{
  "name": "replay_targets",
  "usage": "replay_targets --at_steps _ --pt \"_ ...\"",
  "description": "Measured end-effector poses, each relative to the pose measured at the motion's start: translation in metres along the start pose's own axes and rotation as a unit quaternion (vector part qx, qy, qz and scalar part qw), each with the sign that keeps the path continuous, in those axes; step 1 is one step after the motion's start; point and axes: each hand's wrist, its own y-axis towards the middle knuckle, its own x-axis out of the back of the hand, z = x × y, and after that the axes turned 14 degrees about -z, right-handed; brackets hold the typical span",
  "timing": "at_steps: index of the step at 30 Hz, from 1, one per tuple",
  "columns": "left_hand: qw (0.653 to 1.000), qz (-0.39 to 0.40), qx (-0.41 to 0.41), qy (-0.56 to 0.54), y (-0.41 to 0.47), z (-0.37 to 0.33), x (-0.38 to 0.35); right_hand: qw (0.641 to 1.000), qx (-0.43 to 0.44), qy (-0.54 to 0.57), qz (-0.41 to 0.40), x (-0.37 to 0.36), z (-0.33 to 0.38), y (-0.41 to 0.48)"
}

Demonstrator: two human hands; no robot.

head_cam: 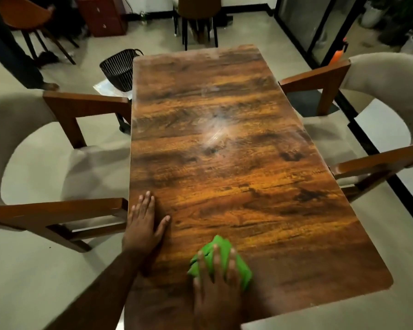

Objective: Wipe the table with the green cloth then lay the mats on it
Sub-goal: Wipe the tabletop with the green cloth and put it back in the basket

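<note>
A long wooden table (224, 144) with dark grain fills the middle of the view. A bunched green cloth (221, 246) lies on its near end. My right hand (216, 284) presses flat on the cloth, fingers straight and spread over it. My left hand (143, 225) rests palm down on the bare tabletop by the table's left edge, fingers straight. No mats are in view.
A cream armchair with wooden arms (57, 151) stands at the table's left side, another (367, 120) at its right. A black wire basket (119, 67) sits on the floor by the far left corner. A dark chair (198, 17) stands beyond the far end.
</note>
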Motion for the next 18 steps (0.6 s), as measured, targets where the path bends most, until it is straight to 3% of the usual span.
replay_targets --at_steps 2,4,8,10,14,18 --pt "1.000 0.000 0.001 -0.003 0.002 0.003 -0.001 0.995 0.099 0.003 0.029 -0.014 0.047 -0.018" --pt "1.000 0.008 0.005 -0.016 0.004 0.005 -0.001 0.988 0.141 0.011 0.057 -0.018 0.065 -0.024" --pt "1.000 0.001 0.000 -0.025 0.002 0.007 -0.003 0.980 0.195 0.027 0.035 -0.007 0.035 -0.013" --pt "1.000 -0.002 -0.002 -0.023 0.001 0.008 -0.004 0.988 0.147 0.044 0.030 -0.001 -0.001 0.005" --pt "1.000 0.002 0.006 -0.029 0.001 0.009 -0.002 0.999 -0.042 0.016 0.014 0.023 -0.097 0.055" --pt "0.999 0.014 0.011 -0.048 0.002 0.008 0.001 0.976 -0.217 -0.008 0.011 0.057 -0.176 0.095"
